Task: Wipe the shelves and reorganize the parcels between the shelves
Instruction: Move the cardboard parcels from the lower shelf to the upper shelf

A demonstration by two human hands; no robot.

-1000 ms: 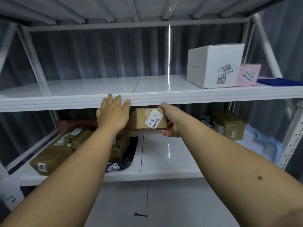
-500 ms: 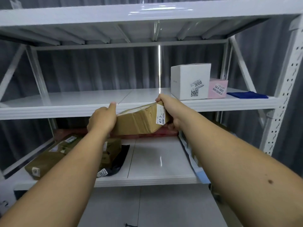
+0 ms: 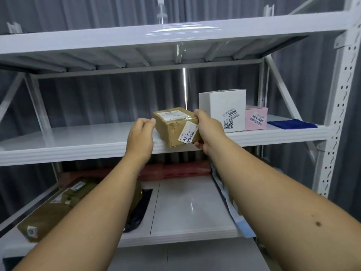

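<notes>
Two hands are working at the middle shelf (image 3: pixel 78 137): the right hand (image 3: pixel 207 132) is gripping the right end of a small brown cardboard parcel (image 3: pixel 173 128), fingers over its top and thumb beneath, while the left hand (image 3: pixel 141 133) is hovering just beside its left end with fingers loosely curled, holding nothing. The parcel is sitting tilted on the shelf's front edge, part of it overhanging.

To finish this well, I reckon the right hand should be pushing the parcel further back until its base is lying flat, with the left hand steadying the free corner so it is not swinging off the lip. Sliding it rightward towards the white box (image 3: pixel 222 110) would keep the row tidy (labels facing out, ideally).

Counting: three parcels on the middle shelf, namely the brown one, the white box and a pink box (image 3: pixel 256 118) touching it, plus one blue cloth (image 3: pixel 293 123) lying at the right end. On the lower shelf (image 3: pixel 191 208) I am making out one long brown package (image 3: pixel 50 210), one black bag (image 3: pixel 140 204) and one red parcel (image 3: pixel 185 169) at the back; others are hidden behind the arms. One spray bottle (image 3: pixel 161 10) is standing on top.
</notes>
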